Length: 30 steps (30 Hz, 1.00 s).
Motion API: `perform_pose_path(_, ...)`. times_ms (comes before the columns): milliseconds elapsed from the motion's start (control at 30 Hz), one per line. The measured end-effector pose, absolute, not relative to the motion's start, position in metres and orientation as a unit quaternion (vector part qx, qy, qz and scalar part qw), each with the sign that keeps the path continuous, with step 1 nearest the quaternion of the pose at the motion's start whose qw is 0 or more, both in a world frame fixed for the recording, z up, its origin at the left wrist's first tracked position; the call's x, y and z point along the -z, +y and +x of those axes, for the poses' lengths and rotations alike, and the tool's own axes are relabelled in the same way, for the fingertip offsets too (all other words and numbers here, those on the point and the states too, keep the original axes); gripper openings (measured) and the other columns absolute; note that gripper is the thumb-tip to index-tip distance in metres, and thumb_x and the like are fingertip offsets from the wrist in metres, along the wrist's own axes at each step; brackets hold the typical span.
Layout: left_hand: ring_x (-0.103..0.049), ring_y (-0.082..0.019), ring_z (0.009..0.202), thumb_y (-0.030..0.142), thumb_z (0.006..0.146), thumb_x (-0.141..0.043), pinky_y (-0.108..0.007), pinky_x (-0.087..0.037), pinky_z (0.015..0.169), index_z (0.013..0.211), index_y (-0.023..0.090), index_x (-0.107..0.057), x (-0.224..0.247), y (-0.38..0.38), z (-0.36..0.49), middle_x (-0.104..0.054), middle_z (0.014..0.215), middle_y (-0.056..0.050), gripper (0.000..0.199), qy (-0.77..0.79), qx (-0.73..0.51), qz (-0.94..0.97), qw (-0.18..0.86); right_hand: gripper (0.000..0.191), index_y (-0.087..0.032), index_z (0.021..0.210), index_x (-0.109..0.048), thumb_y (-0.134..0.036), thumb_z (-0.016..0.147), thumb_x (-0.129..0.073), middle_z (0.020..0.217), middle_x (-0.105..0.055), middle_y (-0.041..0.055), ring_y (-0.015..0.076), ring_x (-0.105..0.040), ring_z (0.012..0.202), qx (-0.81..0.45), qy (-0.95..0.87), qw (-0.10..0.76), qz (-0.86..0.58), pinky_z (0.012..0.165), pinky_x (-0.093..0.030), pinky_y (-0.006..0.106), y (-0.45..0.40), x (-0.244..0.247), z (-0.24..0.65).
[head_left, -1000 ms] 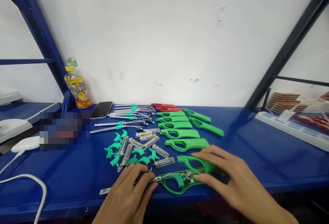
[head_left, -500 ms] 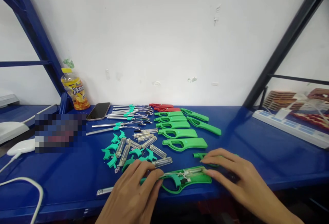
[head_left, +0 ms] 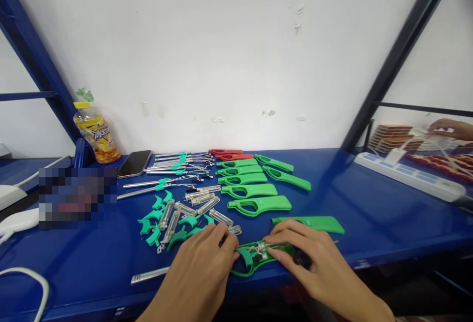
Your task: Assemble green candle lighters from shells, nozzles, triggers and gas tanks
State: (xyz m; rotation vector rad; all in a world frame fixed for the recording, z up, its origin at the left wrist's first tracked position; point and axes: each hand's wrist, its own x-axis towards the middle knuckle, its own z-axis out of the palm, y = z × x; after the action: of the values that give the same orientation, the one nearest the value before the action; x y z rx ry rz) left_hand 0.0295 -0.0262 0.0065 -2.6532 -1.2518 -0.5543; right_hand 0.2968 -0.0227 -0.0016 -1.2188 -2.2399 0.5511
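Observation:
At the table's front edge lies an open green lighter shell with a teal trigger, wires and a clear tank inside. My left hand pinches the shell's left end, where a metal tube sticks out to the left. My right hand has thumb and index finger closed on the wires and tank end. A dark round tool handle rests in that palm, with a thin shaft showing to the right. Behind my right hand lies another green shell.
Behind are green shells, red shells, clear tanks, teal triggers and metal tubes with wires. A phone, bottle and power strip stand farther out. Another person's hand is far right.
My right hand has moved left along the open shell to the wires, and the dark handle now shows in it. The view has shifted slightly. My left hand remains at the shell's left end.

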Motion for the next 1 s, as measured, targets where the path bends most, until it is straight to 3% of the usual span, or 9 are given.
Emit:
perform_pose_path(367,-0.072,-0.025,0.065,0.001,0.093,-0.052,-0.036,-0.057,0.053,0.091,0.023,-0.062,-0.005,-0.028,0.03,-0.068,0.083,-0.001,0.024,-0.406,0.204,-0.879,0.143,0.021,-0.033,0.117,-0.073,-0.039,0.112,-0.053,0.119,-0.073,0.0024,0.0199,-0.073,0.103,-0.189,-0.829,0.276,-0.448,0.092,-0.056,0.037,-0.024,0.003,0.295)
perform_pose_path(567,-0.074,-0.025,0.071,0.001,0.092,-0.05,-0.034,-0.055,0.05,0.099,0.025,-0.06,-0.002,-0.031,0.027,-0.069,0.092,-0.002,0.027,-0.411,0.18,-0.883,0.138,0.02,-0.035,0.118,-0.072,-0.038,0.113,-0.053,0.12,-0.072,0.0006,0.0187,-0.072,0.105,-0.188,-0.829,0.272,-0.452,0.093,-0.054,0.037,-0.023,0.006,0.296)
perform_pose_path(800,-0.075,-0.025,0.079,0.003,0.096,-0.051,-0.033,-0.056,0.058,0.104,0.024,-0.059,-0.008,-0.038,0.028,-0.071,0.096,-0.003,0.024,-0.433,0.132,-0.884,0.121,0.019,-0.035,0.12,-0.071,-0.037,0.113,-0.053,0.12,-0.072,0.0001,0.0182,-0.072,0.105,-0.18,-0.831,0.275,-0.449,0.092,-0.054,0.036,-0.025,0.008,0.296)
perform_pose_path(1000,-0.077,-0.028,0.084,-0.002,0.095,-0.051,-0.036,-0.061,0.059,0.104,0.022,-0.065,-0.005,-0.034,0.031,-0.072,0.099,-0.004,0.03,-0.452,0.105,-0.878,0.113,0.02,-0.034,0.119,-0.072,-0.035,0.113,-0.053,0.119,-0.073,0.0016,0.0186,-0.072,0.105,-0.177,-0.83,0.277,-0.45,0.092,-0.054,0.036,-0.024,0.009,0.296)
